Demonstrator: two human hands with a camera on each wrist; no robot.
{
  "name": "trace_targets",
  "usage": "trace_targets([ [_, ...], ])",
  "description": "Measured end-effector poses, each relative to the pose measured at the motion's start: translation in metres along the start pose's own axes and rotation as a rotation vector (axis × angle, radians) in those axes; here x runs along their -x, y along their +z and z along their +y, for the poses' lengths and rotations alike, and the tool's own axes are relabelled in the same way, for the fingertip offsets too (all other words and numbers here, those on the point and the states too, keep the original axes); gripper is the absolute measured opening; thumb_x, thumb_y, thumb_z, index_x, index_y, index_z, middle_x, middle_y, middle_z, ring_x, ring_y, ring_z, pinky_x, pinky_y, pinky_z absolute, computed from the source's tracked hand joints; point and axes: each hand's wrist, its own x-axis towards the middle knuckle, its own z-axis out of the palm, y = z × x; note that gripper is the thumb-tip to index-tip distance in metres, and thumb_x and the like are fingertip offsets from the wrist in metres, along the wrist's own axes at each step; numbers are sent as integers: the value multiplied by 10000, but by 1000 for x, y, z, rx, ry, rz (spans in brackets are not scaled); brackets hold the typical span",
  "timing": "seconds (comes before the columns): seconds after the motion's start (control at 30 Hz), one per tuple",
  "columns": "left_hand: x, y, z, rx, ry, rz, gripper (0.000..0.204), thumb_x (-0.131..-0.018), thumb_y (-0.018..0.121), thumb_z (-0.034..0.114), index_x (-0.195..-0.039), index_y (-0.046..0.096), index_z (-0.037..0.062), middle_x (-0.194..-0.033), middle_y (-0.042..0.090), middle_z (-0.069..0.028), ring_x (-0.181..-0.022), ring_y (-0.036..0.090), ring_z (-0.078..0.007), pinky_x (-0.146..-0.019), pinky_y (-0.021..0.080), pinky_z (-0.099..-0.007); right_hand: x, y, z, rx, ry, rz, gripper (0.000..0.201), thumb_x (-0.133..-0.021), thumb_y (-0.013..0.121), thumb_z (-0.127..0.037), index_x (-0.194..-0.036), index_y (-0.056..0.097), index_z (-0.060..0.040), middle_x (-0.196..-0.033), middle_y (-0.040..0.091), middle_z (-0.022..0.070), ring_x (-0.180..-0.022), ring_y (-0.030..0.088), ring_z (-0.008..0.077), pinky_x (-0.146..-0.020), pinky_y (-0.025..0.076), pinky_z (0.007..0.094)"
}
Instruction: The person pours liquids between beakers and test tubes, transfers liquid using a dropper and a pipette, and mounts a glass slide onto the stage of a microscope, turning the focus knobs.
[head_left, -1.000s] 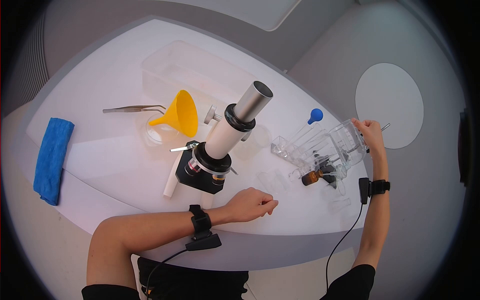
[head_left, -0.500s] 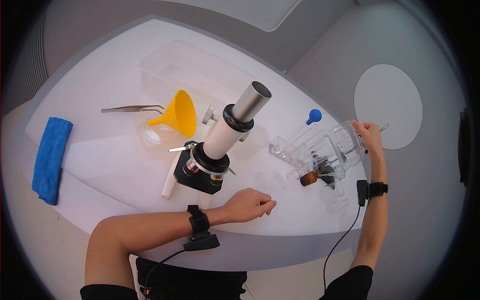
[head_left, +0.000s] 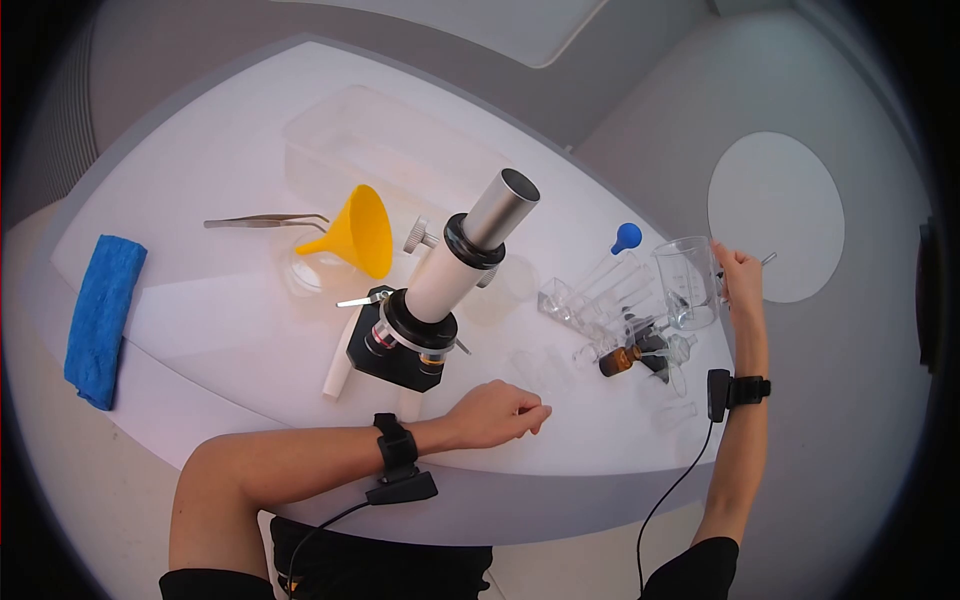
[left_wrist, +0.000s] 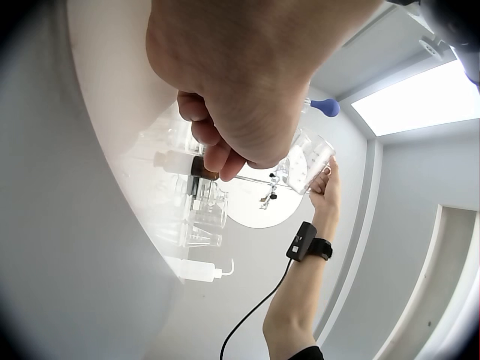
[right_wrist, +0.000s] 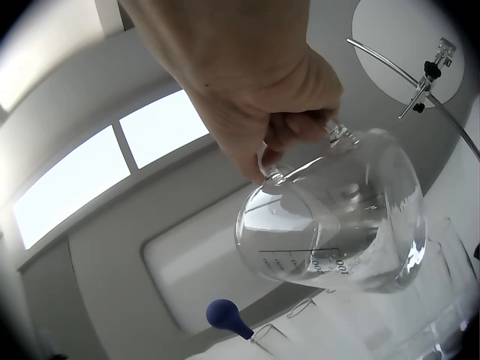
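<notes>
My right hand (head_left: 741, 280) grips the handle of a clear glass beaker (head_left: 685, 285) at the table's right side. In the right wrist view, the curled fingers wrap the beaker's handle, and printed graduations (right_wrist: 300, 259) show on its glass wall. The beaker is held up over other glassware and looks empty. My left hand (head_left: 493, 413) rests near the table's front edge, its fingers loosely curled with nothing in them. Just behind that hand stands a white and black microscope (head_left: 440, 275). A brown glass bottle (head_left: 618, 362) sits between the two hands, nearer the right.
Clear glassware (head_left: 590, 305) crowds the right side, with a blue rubber bulb (head_left: 627, 236) behind it. A metal stand rod (right_wrist: 382, 60) with a clamp rises there. Toward the left are a yellow funnel (head_left: 362, 235), tweezers (head_left: 265, 219), a clear plastic bin (head_left: 350, 130) and a blue cloth (head_left: 104, 320).
The beaker has shifted slightly left and turned more upright in my right hand, away from the stand rod. The left hand stays where it was.
</notes>
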Motion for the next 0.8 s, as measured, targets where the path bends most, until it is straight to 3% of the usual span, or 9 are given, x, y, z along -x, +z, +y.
trace_targets([
  [0.8,0,0,1,-4,-10,1,425,-970,487,388,-760,680,73,-597,609,-25,-551,556,-150,-585,427,-309,-6,23,-46,277,-158,-189,456,-794,772,-329,-532,473,-106,-509,395,-56,-461,315,49,-429,213,248],
])
